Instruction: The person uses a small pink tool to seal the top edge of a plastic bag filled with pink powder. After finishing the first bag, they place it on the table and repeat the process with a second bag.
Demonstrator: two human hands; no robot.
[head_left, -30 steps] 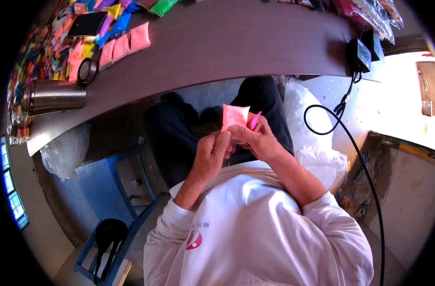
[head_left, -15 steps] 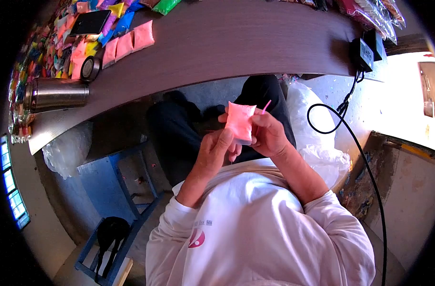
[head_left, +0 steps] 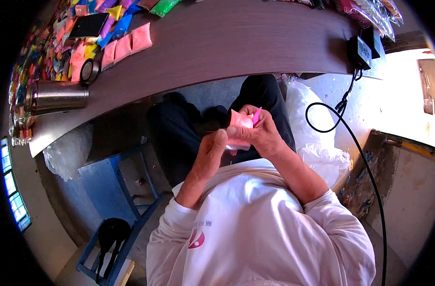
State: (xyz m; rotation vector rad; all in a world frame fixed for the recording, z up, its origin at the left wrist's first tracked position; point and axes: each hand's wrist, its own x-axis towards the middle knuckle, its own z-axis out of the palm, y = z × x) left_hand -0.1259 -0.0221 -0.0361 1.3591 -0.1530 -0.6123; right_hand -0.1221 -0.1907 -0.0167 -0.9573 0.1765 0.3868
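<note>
Over my lap, a small pink packet [head_left: 241, 119] with a clear plastic edge is held between both hands. My left hand [head_left: 209, 153] pinches its lower left side, thumb on the front. My right hand [head_left: 266, 136] is closed on the right side, its thumb lying across the packet. A thin bright pink piece [head_left: 257, 116] sticks up between my right fingers; its kind cannot be made out. The fingertips behind the packet are mostly hidden.
The dark table [head_left: 217, 43] curves ahead, bearing three pink packets [head_left: 123, 46], many coloured packets, a phone-like black slab [head_left: 89, 25], a tape roll [head_left: 90, 71] and a metal cup [head_left: 60, 97]. A black cable [head_left: 370, 167] hangs right. A blue stool frame [head_left: 124, 181] stands left.
My right hand has turned and its thumb has come across the front of the packet. The packet is tilted and more covered. The pink piece now shows wider beside it.
</note>
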